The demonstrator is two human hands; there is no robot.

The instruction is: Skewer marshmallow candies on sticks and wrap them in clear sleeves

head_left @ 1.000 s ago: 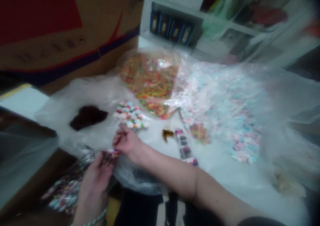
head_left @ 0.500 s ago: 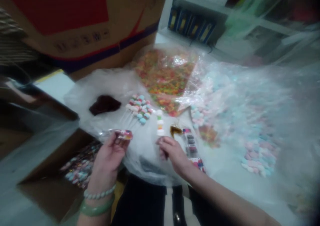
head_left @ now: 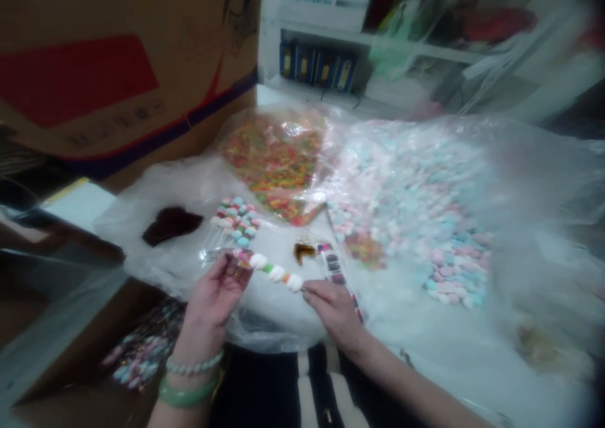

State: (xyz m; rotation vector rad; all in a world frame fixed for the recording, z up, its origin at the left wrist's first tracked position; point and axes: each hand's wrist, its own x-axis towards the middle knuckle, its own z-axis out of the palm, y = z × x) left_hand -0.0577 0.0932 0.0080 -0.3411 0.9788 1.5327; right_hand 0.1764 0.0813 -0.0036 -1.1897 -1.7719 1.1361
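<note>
1. Pinched the marshmallow skewer [head_left: 276, 273] by its end in the right hand [head_left: 336, 314], at frame centre.
2. Held the wrapper [head_left: 242, 258] with curled left hand [head_left: 215, 294], left of centre.
3. Could have crumpled the wrapper, by pushing crookedly.

Carton [head_left: 127, 50] upper left; shelf [head_left: 331, 33] top centre. Candy bag [head_left: 278, 157] mid-frame, marshmallows [head_left: 444, 251] to its right. Skewer [head_left: 275, 272] below centre, between left hand [head_left: 215, 295] and right hand [head_left: 335, 308].
</note>
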